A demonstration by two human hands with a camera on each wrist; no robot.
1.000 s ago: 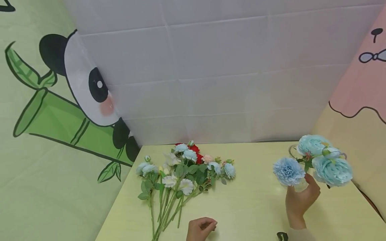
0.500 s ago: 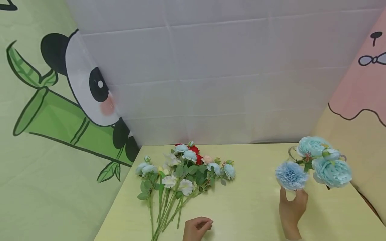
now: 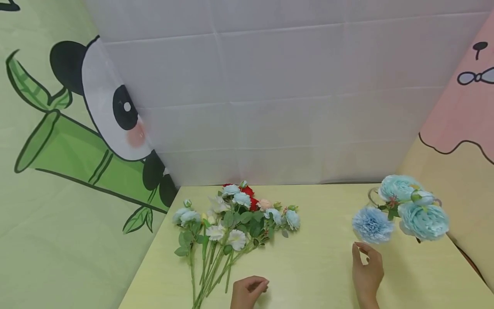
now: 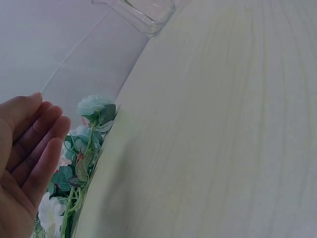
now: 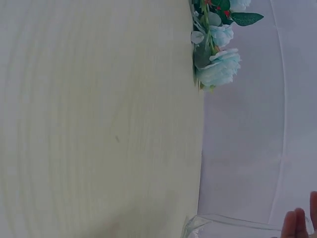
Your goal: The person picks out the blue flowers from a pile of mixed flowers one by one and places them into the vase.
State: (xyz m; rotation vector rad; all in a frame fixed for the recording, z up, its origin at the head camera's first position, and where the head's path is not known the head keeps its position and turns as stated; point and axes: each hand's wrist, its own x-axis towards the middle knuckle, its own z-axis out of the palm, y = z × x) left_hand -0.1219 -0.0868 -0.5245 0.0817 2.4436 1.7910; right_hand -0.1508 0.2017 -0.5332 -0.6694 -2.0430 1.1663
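Observation:
My right hand (image 3: 368,272) hovers just in front of a blue carnation (image 3: 372,225), thumb and fingers curved and holding nothing. Behind and right of the carnation, large pale turquoise flowers (image 3: 423,219) stand with it above a clear glass vase (image 5: 233,227), mostly hidden by the blooms in the head view. My left hand (image 3: 248,292) rests low in the middle, its fingers loosely curled around nothing. Left of it lies a pile of artificial flowers: white blooms (image 3: 236,239), red blooms (image 3: 253,203), light blue ones (image 3: 242,199) and a peach one (image 3: 264,204), their green stems (image 3: 210,274) pointing toward me.
All of this is on a pale wood-grain table (image 3: 308,257). A white cloth backdrop (image 3: 278,107) rises at its far edge. Printed cloths with a panda (image 3: 112,116) and a pink figure (image 3: 463,98) flank it.
My right hand has come away from the flowers in the vase and drawn back toward me. The blue carnation sits slightly lower and to the right. My left hand has shifted slightly left.

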